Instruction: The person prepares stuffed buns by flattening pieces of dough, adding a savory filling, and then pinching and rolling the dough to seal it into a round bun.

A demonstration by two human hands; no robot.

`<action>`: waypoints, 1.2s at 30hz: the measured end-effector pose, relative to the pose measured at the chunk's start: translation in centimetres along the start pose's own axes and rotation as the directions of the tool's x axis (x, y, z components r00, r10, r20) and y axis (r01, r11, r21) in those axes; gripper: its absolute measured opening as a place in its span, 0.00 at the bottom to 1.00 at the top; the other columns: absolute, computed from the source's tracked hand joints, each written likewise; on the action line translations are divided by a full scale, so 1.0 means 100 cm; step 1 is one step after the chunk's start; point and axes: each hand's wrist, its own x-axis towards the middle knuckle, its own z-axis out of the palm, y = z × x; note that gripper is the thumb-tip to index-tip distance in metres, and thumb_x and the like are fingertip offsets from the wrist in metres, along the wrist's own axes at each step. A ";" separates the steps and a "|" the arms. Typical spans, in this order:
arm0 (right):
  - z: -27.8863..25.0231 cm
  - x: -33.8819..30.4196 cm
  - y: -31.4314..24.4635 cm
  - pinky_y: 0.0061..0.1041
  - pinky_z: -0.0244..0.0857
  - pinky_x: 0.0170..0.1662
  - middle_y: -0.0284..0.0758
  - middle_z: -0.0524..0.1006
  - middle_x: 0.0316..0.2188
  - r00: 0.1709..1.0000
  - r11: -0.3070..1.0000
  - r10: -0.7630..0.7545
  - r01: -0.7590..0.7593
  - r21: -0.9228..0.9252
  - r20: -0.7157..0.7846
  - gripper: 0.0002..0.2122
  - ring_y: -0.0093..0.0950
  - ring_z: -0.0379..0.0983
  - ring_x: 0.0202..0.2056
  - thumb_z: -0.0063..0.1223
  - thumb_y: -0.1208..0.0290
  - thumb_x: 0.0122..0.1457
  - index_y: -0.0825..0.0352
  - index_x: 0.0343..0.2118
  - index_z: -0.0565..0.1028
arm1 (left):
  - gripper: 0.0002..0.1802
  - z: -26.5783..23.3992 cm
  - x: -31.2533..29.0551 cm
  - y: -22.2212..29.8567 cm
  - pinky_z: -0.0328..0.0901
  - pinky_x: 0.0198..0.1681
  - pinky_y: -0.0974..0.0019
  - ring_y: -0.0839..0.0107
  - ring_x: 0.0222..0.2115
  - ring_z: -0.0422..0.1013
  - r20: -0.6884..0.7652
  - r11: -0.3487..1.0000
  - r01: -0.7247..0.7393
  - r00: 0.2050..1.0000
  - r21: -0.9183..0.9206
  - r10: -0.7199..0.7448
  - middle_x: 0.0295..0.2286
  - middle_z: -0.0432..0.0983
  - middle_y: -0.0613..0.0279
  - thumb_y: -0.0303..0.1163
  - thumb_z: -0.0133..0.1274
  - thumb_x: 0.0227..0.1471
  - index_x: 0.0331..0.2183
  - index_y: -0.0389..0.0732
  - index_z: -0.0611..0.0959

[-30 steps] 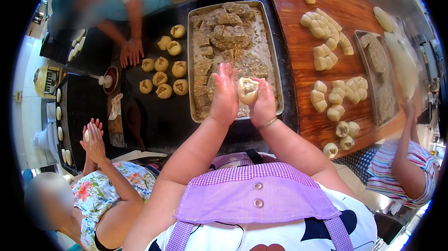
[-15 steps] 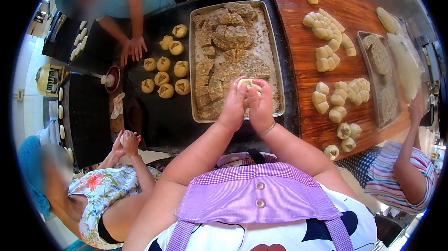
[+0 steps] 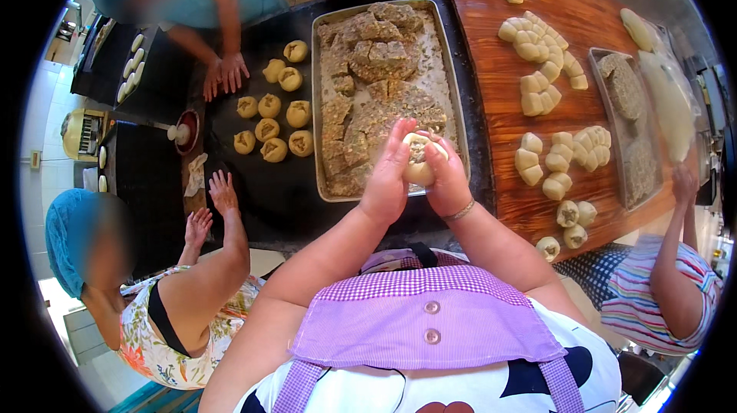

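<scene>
Cupped between my two palms is a round dough bun (image 3: 419, 173), its top edge gathered around a grey-brown filling that shows in the opening. My left hand (image 3: 386, 180) presses its left side, fingers pointing up and away. On the opposite side my right hand (image 3: 450, 183), with a bracelet at the wrist, curls its thumb against the bun. Both hands are above the near part of a large metal tray (image 3: 316, 106), which holds a chunky mass of filling (image 3: 399, 110) cut into blocks.
Several filled buns (image 3: 267, 106) sit on the black table left of the tray. Dough pieces (image 3: 537, 94) lie in rows on the wooden table (image 3: 491, 37), beside a smaller filling tray (image 3: 623, 202). Co-workers stand at the far left, near left and right; one's hands (image 3: 223, 75) rest by the buns.
My hands have parted a little and tilted the bun, so its filled opening now shows. The near-left co-worker's hands have separated and reached forward, with nothing seen in them.
</scene>
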 end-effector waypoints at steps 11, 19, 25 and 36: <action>0.007 -0.010 0.025 0.25 0.63 0.51 0.37 0.73 0.43 0.858 0.711 -0.512 0.441 -0.547 0.026 0.11 0.25 0.69 0.45 0.50 0.68 0.62 0.70 0.43 0.72 | 0.18 -0.010 -0.006 -0.035 0.58 0.59 0.65 0.67 0.55 0.62 -0.030 0.813 -0.291 0.935 0.505 0.353 0.55 0.64 0.53 0.29 0.41 0.63 0.53 0.36 0.71; 0.005 0.000 0.023 0.23 0.64 0.48 0.34 0.74 0.40 0.930 0.904 -0.345 0.292 -0.313 -0.128 0.08 0.22 0.69 0.42 0.45 0.69 0.65 0.69 0.40 0.71 | 0.41 -0.019 -0.002 -0.006 0.44 0.64 0.60 0.61 0.63 0.48 0.298 0.749 -0.408 0.910 0.523 0.288 0.61 0.54 0.50 0.54 0.46 0.59 0.63 0.37 0.56; 0.020 -0.008 0.018 0.20 0.65 0.43 0.31 0.74 0.37 0.964 0.956 -0.244 0.221 -0.192 -0.108 0.08 0.18 0.69 0.38 0.45 0.68 0.65 0.65 0.42 0.71 | 0.37 -0.038 -0.006 -0.007 0.48 0.63 0.55 0.53 0.61 0.53 0.412 0.538 -0.526 0.851 0.659 0.326 0.59 0.57 0.46 0.52 0.46 0.60 0.60 0.36 0.60; 0.023 -0.014 0.032 0.25 0.62 0.47 0.35 0.71 0.39 0.934 0.897 -0.358 0.343 -0.279 -0.004 0.11 0.24 0.67 0.41 0.38 0.64 0.68 0.68 0.39 0.69 | 0.30 -0.034 -0.009 0.007 0.52 0.61 0.55 0.49 0.59 0.57 0.450 0.376 -0.553 0.830 0.744 0.331 0.59 0.57 0.41 0.47 0.43 0.62 0.56 0.35 0.67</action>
